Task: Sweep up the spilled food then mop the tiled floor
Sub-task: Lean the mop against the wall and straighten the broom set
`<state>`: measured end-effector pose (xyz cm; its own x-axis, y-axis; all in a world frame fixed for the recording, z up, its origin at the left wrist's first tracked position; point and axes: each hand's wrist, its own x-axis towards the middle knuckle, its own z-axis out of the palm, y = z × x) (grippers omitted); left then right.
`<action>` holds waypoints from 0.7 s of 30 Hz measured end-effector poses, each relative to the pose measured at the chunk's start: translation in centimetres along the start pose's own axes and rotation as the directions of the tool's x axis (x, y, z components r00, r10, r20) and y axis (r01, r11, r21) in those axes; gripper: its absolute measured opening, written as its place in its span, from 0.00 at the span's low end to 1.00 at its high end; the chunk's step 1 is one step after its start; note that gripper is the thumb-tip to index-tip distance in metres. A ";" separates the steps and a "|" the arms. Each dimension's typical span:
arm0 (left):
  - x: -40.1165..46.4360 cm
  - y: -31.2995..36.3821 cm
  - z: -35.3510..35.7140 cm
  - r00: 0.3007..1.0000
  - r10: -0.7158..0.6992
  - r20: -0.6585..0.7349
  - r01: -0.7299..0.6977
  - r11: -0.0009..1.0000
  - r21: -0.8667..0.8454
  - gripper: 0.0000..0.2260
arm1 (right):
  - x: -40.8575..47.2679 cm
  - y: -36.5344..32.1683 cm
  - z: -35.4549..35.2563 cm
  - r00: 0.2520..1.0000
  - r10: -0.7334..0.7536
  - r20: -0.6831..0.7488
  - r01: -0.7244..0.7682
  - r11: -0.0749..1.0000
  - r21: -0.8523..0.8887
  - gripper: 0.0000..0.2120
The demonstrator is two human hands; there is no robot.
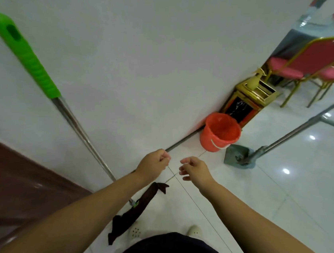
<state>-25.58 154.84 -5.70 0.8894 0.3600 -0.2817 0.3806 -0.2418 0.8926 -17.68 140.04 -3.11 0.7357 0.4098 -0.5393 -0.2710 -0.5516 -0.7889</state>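
Leaning on the wall (146, 50), the mop (71, 119) stands beside bare floor (273, 196).

One cam only, head-mounted, wide-angle w/ strong edge bending. Looks fwd and steeply down from standing height: the wearer's feet sit at bottom centre, both forearms reach up into mid-frame. Left hand (155, 164) and right hand (194, 170) are close to the lens; tiled floor (273, 196) well below. White wall (145, 59) fills the upper frame. No 2nd view, so no overlap.
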 end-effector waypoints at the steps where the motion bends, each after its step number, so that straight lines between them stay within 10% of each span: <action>1: 0.4 0.8 1.1 1.000 0.003 0.026 -0.003 1.000 0.015 0.07 | -0.1 0.7 -1.5 1.000 0.014 -0.023 -0.014 1.000 0.027 0.09; 21: 10.3 17.5 38.1 0.923 -0.016 0.384 -0.016 0.997 0.080 0.09 | -0.3 17.1 -39.0 0.896 0.272 -0.352 -0.178 0.945 0.276 0.08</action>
<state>-0.13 119.99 -6.34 0.9121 -0.0103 -0.4098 0.3854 -0.3188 0.8659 1.67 102.16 -4.95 0.8039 -0.0387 -0.5935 -0.5582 -0.3936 -0.7304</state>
